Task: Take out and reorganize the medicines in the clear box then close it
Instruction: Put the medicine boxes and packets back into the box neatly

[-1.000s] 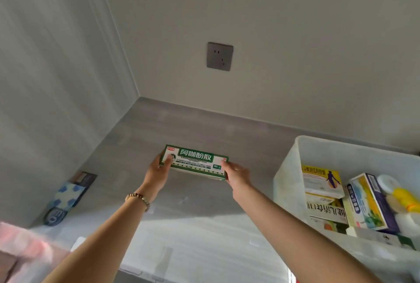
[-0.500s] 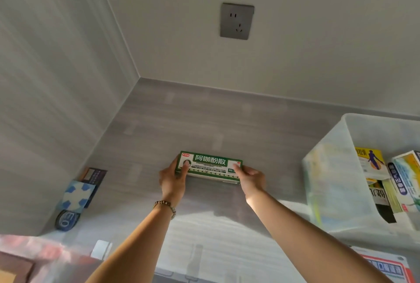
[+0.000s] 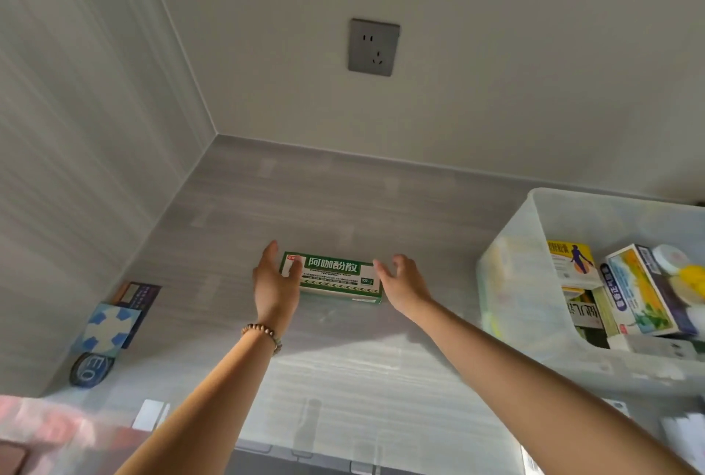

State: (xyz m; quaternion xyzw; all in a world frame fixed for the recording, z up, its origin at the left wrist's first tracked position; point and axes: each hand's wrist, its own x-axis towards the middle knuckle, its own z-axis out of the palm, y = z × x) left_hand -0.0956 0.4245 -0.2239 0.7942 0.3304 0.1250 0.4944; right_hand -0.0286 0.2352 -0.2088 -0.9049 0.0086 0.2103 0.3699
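Head | green box (image 3: 339,278) flat | left hand (image 3: 274,285), right hand (image 3: 404,283) flanking (fingers (image 3: 271,250) spread)

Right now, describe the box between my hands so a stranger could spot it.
Start at the wall socket and drop to the grey counter. Left of the clear bin, between the left hand and right hand, lies a flat box. It alone has big white characters on a green band.

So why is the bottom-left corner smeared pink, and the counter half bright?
Head view: the pink thing at lower left is too blurred to identify; sunlight lights the near counter, while the far part around the green box lies in shade.
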